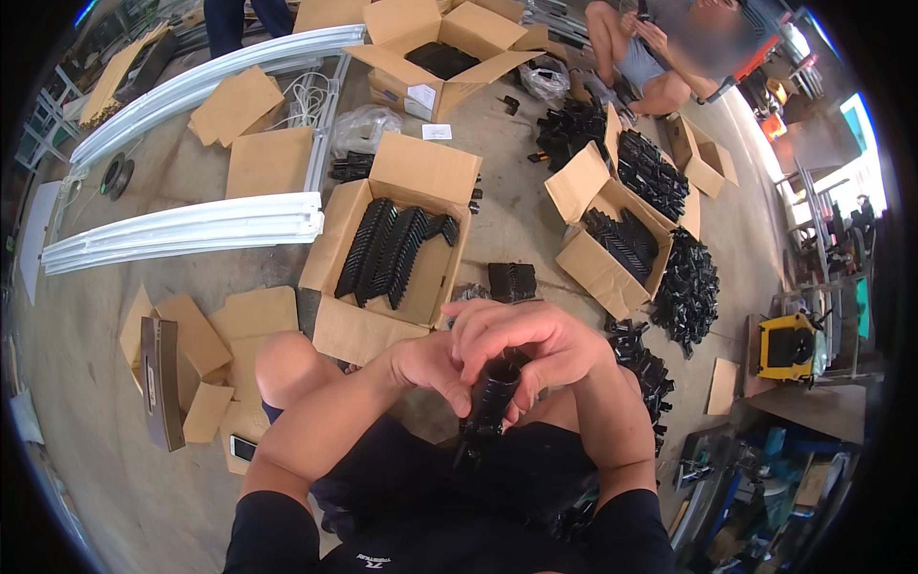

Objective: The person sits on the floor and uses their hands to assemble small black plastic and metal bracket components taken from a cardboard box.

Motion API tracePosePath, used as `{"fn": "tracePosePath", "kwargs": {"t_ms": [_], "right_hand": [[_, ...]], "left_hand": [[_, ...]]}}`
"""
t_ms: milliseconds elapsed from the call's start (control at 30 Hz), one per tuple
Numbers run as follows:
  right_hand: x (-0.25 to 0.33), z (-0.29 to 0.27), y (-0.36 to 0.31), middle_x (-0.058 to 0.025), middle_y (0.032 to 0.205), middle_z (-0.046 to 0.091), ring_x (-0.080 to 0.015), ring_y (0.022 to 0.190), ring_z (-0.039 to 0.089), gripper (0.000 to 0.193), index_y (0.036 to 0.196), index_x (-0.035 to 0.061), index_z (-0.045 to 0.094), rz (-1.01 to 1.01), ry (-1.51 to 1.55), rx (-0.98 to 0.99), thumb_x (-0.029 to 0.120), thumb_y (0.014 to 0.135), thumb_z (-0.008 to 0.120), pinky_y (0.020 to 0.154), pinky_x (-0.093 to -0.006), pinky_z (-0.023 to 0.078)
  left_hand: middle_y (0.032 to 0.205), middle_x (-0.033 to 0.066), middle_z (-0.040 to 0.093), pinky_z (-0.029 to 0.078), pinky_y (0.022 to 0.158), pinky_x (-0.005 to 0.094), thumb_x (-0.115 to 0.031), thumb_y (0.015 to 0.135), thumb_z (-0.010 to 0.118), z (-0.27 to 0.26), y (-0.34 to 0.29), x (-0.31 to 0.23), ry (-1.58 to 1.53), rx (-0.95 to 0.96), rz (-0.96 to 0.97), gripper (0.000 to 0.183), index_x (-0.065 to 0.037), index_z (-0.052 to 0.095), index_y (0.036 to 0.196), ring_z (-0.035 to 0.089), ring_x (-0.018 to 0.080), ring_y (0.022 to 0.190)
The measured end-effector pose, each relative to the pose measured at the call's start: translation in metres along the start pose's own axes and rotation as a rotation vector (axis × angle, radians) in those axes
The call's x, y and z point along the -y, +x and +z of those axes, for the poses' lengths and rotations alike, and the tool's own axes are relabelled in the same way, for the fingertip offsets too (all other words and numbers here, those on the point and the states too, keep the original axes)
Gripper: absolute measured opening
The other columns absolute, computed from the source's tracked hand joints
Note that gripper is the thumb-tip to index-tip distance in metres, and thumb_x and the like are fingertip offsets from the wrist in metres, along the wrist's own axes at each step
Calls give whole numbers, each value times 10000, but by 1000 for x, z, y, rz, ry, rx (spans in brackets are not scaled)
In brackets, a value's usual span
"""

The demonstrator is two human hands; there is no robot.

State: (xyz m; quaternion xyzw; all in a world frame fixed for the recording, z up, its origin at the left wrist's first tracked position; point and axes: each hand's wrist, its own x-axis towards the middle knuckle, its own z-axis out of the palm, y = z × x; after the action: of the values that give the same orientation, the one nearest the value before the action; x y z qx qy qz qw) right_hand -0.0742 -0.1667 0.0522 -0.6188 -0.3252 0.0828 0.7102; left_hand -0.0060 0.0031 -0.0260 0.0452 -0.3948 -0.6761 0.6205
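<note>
Above my lap, both hands are closed around a black plastic part (491,397) with a hollow, curved upper end and a narrower lower end. My left hand (435,368) grips its left side, thumb lying along it. My right hand (540,344) arches over the top, with fingers and thumb on its right side; some fingertips are hidden. Just beyond my hands, a small block of similar black parts (513,280) sits on the floor. An open cardboard box (438,273) ahead to the left holds neat rows of black parts (387,251).
Another open box (588,260) with black parts stands ahead right, beside loose heaps (688,292). White metal rails (182,232) lie at left, near flattened cardboard (253,320) and a phone (243,448). A seated person (636,62) works at the far right.
</note>
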Motion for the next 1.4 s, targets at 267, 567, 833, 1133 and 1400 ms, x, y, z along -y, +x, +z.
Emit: {"fn": "tracePosePath", "kwargs": {"t_ms": [267, 567, 833, 1133, 1400], "right_hand": [[15, -15, -14, -116, 1108, 700, -291, 1105, 606, 602, 1232, -45, 675, 84, -112, -314, 378, 827, 813, 1099, -480, 352], [11, -11, -1, -77, 986, 710, -252, 924, 625, 463, 1041, -12, 746, -69, -154, 58, 411, 857, 779, 1040, -512, 354], [36, -27, -23, -63, 883, 661, -248, 866, 576, 457, 1031, 31, 727, -34, -636, -367, 360, 741, 856, 907, -416, 431], [20, -15, -17, -73, 889, 625, -261, 868, 568, 434, 1078, 54, 713, 60, -1118, -680, 277, 736, 863, 814, -364, 457], [13, -10, -17, -85, 880, 656, -250, 825, 589, 422, 1102, 44, 719, 183, -947, -721, 222, 749, 869, 746, -348, 497]], "left_hand": [[1036, 186, 695, 555, 833, 364, -147, 750, 883, -3, -4, -29, 63, -319, 64, 439, 31, 685, 1100, 694, 297, 958], [1130, 162, 716, 536, 979, 369, -107, 757, 867, 8, 8, -8, -208, 1, -140, 539, 57, 649, 1222, 699, 263, 1066], [1247, 125, 690, 519, 1000, 339, -125, 884, 785, 12, 16, -31, 361, -763, 280, 451, 29, 652, 1286, 661, 202, 1134], [1025, 129, 728, 534, 723, 263, -86, 868, 787, 5, 22, -27, 1321, -928, 348, 431, 35, 661, 1261, 666, 122, 825], [1010, 87, 737, 527, 711, 255, -97, 916, 748, 7, 13, -34, 1195, -918, 153, 379, 41, 661, 1257, 631, 66, 806]]}}
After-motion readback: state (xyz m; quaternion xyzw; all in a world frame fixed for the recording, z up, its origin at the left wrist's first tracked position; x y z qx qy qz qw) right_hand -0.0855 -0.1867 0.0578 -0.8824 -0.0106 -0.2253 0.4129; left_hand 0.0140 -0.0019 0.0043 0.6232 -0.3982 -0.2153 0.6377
